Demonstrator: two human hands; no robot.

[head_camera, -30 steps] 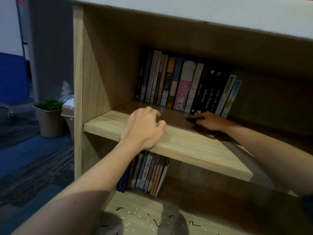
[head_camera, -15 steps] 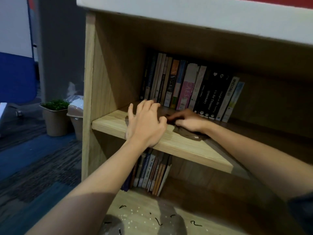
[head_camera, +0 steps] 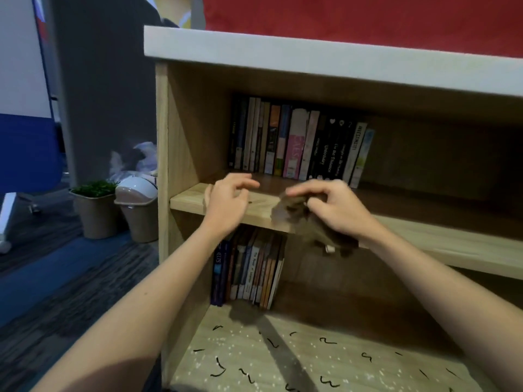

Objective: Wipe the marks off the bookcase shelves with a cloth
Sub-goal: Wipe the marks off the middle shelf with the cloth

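Hands work at the front edge of a wooden bookcase's middle shelf [head_camera: 192, 199]. The right hand [head_camera: 336, 207] pinches a bunched brown cloth [head_camera: 297, 216] in its fingers, the fabric hanging blurred over the shelf lip. The left hand [head_camera: 226, 205], empty with fingers loosely curled, hovers just beside it above the board. Upright paperbacks [head_camera: 300, 142] line the back of that shelf; more books [head_camera: 249, 270] lean below. Black squiggle marks [head_camera: 325, 340] and white specks dot the bottom shelf [head_camera: 353, 372]. A potted plant [head_camera: 94, 207] and small lidded bin [head_camera: 138, 207] stand on the floor to the left.
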